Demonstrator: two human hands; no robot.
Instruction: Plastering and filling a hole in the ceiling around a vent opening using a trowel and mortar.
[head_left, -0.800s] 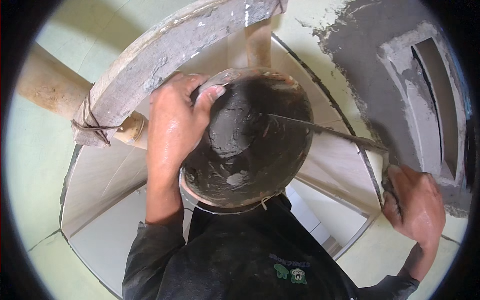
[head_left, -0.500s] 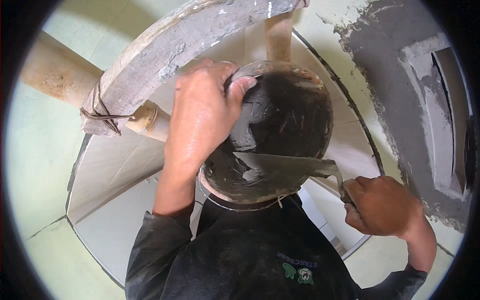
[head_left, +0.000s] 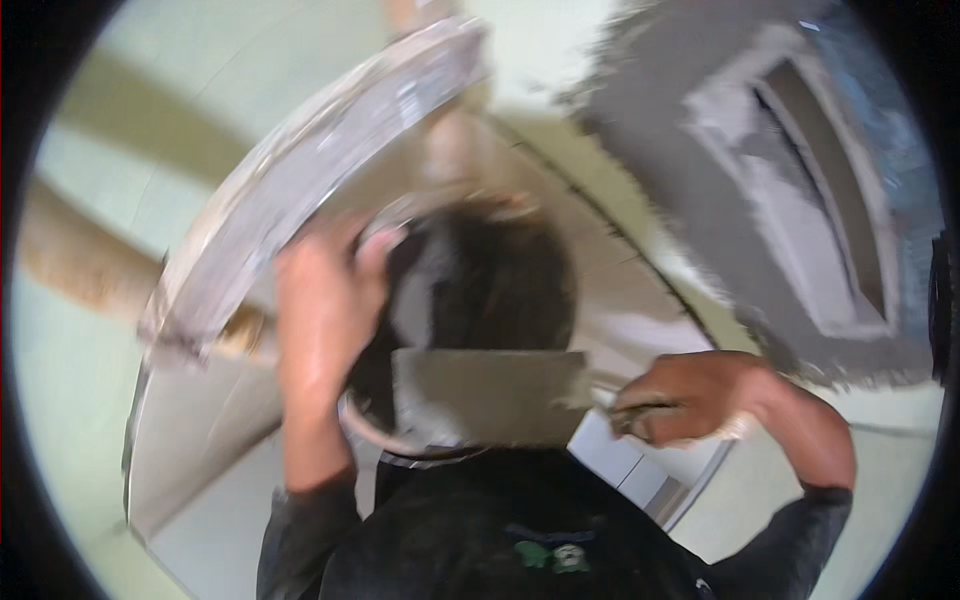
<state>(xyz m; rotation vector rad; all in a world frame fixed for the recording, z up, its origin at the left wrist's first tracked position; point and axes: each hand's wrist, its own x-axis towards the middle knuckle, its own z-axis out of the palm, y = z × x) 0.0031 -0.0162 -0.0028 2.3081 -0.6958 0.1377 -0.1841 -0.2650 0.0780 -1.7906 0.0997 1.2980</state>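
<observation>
Left hand (head_left: 325, 300) extends upward in a grip while the right hand (head_left: 685, 400) curls closed, pointing left

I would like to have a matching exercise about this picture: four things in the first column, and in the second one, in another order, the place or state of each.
First column
1. left hand
2. right hand
3. trowel
4. container

Second column
A. round, with a dark inside
B. closed on the trowel, at its right end
C. flat, grey-brown, straight-edged
D. at the container's upper left rim

Right pairs: 1-D, 2-B, 3-C, 4-A
</observation>
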